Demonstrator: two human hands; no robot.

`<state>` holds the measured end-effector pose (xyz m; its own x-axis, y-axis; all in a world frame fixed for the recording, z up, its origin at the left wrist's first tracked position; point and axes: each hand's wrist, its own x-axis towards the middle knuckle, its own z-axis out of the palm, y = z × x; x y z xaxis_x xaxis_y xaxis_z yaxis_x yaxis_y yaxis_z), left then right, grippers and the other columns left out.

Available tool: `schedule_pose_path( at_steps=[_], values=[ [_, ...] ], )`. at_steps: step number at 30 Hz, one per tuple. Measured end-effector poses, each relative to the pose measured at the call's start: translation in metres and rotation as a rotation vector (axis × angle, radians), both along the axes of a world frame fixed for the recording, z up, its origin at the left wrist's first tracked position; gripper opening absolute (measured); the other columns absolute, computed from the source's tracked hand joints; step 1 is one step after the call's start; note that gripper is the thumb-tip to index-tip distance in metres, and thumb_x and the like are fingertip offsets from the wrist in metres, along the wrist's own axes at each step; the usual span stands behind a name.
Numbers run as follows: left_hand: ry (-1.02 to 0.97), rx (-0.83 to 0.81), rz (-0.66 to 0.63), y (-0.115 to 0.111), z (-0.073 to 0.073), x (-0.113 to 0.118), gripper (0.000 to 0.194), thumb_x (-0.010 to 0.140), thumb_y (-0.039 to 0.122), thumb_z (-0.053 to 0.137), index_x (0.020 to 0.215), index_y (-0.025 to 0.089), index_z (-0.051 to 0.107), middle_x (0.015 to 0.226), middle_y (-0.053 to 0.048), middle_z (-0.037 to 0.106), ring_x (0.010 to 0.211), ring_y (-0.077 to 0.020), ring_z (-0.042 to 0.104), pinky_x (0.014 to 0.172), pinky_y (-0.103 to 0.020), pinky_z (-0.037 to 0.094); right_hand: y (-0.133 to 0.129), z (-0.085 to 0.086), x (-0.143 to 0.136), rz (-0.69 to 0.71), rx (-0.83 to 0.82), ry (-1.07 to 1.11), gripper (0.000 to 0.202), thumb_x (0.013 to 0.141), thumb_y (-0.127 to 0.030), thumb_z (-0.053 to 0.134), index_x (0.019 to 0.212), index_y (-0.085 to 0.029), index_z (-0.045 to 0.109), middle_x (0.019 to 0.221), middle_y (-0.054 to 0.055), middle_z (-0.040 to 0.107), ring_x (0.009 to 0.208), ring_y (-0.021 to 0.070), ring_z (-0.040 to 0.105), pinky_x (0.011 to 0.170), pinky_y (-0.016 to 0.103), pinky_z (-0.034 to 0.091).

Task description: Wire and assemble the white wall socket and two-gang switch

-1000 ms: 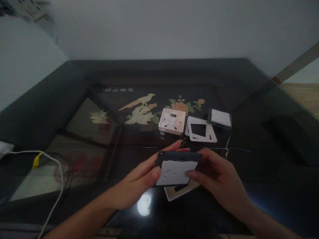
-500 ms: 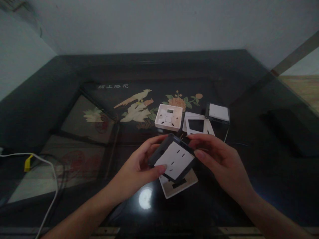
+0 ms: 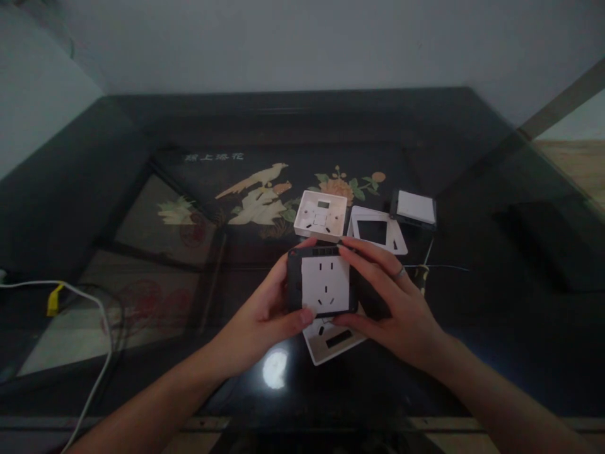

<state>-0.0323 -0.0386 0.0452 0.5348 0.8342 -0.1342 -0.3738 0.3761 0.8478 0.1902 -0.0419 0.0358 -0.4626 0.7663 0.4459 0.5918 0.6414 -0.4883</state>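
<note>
A power socket module (image 3: 326,277) with a white slotted face and black frame is tilted up before me. My left hand (image 3: 276,302) grips its left side, thumb on the lower front and fingers behind. On the opposite side my right hand (image 3: 394,296) closes on it, fingertips at the upper right corner and thumb near the lower edge. Partly hidden below the module is a white plastic mounting box (image 3: 333,350). Just beyond it lies another white mounting box (image 3: 320,221), beside white cover frames (image 3: 394,238).
At the right back sits a black module with a white panel (image 3: 416,207). A screwdriver (image 3: 422,279) lies by my right hand, partly covered. A white cable (image 3: 101,309) with a yellow tag (image 3: 53,301) runs along the left of the glossy black table (image 3: 165,403).
The socket module has turned from slanted to nearly square to me. My right hand has moved left onto its side, uncovering part of the screwdriver.
</note>
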Motion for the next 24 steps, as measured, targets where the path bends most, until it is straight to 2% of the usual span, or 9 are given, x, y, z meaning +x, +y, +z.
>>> schedule_pose_path(
  at_steps=[3,6,10,13,17,21,24],
  values=[
    [-0.025,0.026,-0.02,0.001,-0.001,-0.001,0.055,0.088,0.014,0.071,0.134,0.04,0.057,0.137,0.004,0.062,0.127,-0.0166,0.057,0.103,-0.021,0.048,0.004,0.002,0.006,-0.005,0.009,-0.008,0.076,0.087,-0.045,0.067,0.151,-0.023,0.031,0.147,0.014,0.044,0.139,0.0244,0.042,0.114,0.04,0.043],
    [-0.013,-0.019,0.021,0.002,-0.003,-0.002,0.053,0.089,0.013,0.07,0.133,0.039,0.059,0.133,0.003,0.065,0.122,-0.0166,0.06,0.099,-0.022,0.051,0.005,0.003,0.008,0.018,-0.024,-0.009,0.083,0.086,-0.05,0.067,0.154,-0.025,0.025,0.149,0.014,0.042,0.14,0.0255,0.041,0.114,0.041,0.043],
    [0.0,-0.076,0.055,0.002,-0.004,-0.001,0.057,0.086,0.011,0.071,0.135,0.036,0.057,0.136,-0.001,0.063,0.121,-0.0211,0.062,0.094,-0.026,0.055,0.005,0.004,0.006,0.048,-0.074,-0.006,0.086,0.086,-0.045,0.068,0.155,-0.029,0.02,0.153,0.012,0.037,0.143,0.0269,0.038,0.115,0.045,0.042],
    [0.002,-0.044,0.027,0.003,-0.004,0.0,0.061,0.086,0.012,0.072,0.139,0.036,0.054,0.141,-0.003,0.059,0.125,-0.0228,0.059,0.097,-0.028,0.054,0.004,0.005,0.006,0.045,-0.118,0.014,0.092,0.084,-0.04,0.072,0.156,-0.032,0.015,0.153,0.011,0.037,0.143,0.028,0.038,0.114,0.047,0.043],
    [0.03,-0.016,-0.012,0.003,-0.003,0.0,0.064,0.086,0.01,0.072,0.14,0.038,0.051,0.144,-0.002,0.056,0.126,-0.0214,0.059,0.1,-0.027,0.053,0.003,0.008,0.006,0.046,-0.21,-0.015,0.11,0.075,-0.043,0.08,0.157,-0.036,0.007,0.156,0.011,0.033,0.143,0.033,0.038,0.112,0.051,0.044],
    [0.055,0.012,-0.05,0.002,0.002,0.0,0.065,0.086,0.009,0.071,0.14,0.039,0.05,0.146,-0.002,0.054,0.129,-0.0218,0.057,0.103,-0.029,0.051,0.002,0.007,0.006,0.006,-0.204,-0.03,0.109,0.076,-0.035,0.079,0.157,-0.035,0.006,0.153,0.011,0.037,0.14,0.0346,0.04,0.111,0.053,0.044],
    [0.028,0.015,-0.124,-0.001,0.007,-0.002,0.07,0.087,0.013,0.071,0.145,0.04,0.043,0.149,-0.003,0.051,0.133,-0.0249,0.053,0.105,-0.035,0.05,0.001,0.007,0.004,0.01,-0.183,-0.032,0.108,0.074,-0.034,0.079,0.157,-0.033,0.009,0.149,0.012,0.038,0.138,0.035,0.042,0.109,0.052,0.047]
  ],
)
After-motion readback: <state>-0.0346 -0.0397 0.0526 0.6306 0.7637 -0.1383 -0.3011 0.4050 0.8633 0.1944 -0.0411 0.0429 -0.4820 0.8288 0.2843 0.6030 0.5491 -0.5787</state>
